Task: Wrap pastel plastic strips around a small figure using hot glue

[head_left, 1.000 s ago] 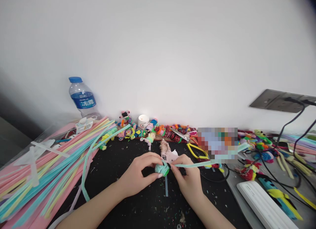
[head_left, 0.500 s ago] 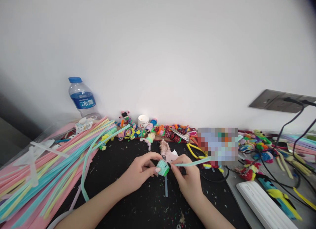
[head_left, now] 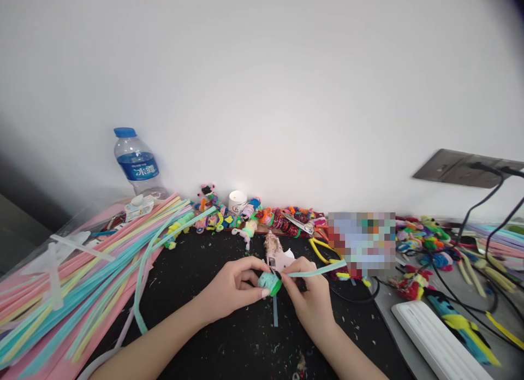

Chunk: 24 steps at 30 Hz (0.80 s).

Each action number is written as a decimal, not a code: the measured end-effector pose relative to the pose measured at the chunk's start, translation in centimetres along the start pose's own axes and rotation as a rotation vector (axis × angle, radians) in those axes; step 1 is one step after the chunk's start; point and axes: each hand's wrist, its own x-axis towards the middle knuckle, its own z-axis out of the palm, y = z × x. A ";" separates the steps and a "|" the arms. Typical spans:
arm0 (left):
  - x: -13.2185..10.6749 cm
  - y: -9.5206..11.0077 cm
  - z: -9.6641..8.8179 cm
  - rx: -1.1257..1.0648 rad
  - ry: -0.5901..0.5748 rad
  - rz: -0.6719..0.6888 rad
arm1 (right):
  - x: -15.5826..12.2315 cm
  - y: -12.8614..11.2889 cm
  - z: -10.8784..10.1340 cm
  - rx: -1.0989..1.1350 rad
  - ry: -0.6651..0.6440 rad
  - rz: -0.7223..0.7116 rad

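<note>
The left hand (head_left: 233, 290) grips a small mint-green coil (head_left: 269, 282) between thumb and fingers, just above the black counter (head_left: 204, 265). The right hand (head_left: 311, 301) pinches the free pipe cleaner (head_left: 317, 271) next to the coil. Its long axis goes from the coil to the right and slightly away, toward the yellow pliers (head_left: 327, 251). A pink glue gun (head_left: 276, 251) lies just behind the hands.

Teal coil (head_left: 269, 281) pinched, stem (head_left: 317, 271) trailing right

Clear plastic water bottle w/ blue cap (head_left: 136, 162) behind pastel pipe-cleaner pile (head_left: 77, 276); small white candle jar (head_left: 238, 201), yellow-handled pliers (head_left: 326, 251), white power strip (head_left: 438, 343) at right.
</note>
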 end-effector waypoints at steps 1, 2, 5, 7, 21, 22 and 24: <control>0.0 -0.1 0.0 0.004 -0.001 -0.002 | 0.0 -0.1 0.0 0.001 -0.001 0.000; 0.0 -0.2 0.0 0.008 -0.002 -0.004 | 0.0 -0.1 0.0 0.005 0.000 0.000; 0.0 -0.3 0.0 0.031 0.003 -0.011 | 0.1 -0.2 0.0 0.016 -0.008 0.002; 0.0 -0.4 0.0 0.051 0.015 -0.010 | 0.0 -0.2 0.1 0.015 -0.019 0.006; 0.0 0.0 -0.1 0.123 0.045 -0.007 | -0.1 0.0 0.2 0.012 -0.039 0.015; 0.0 0.0 -0.1 0.130 0.048 -0.008 | -0.1 0.0 0.2 0.012 -0.038 0.014; 0.0 0.0 0.0 0.136 0.051 -0.008 | 0.0 0.0 0.3 0.015 -0.039 0.012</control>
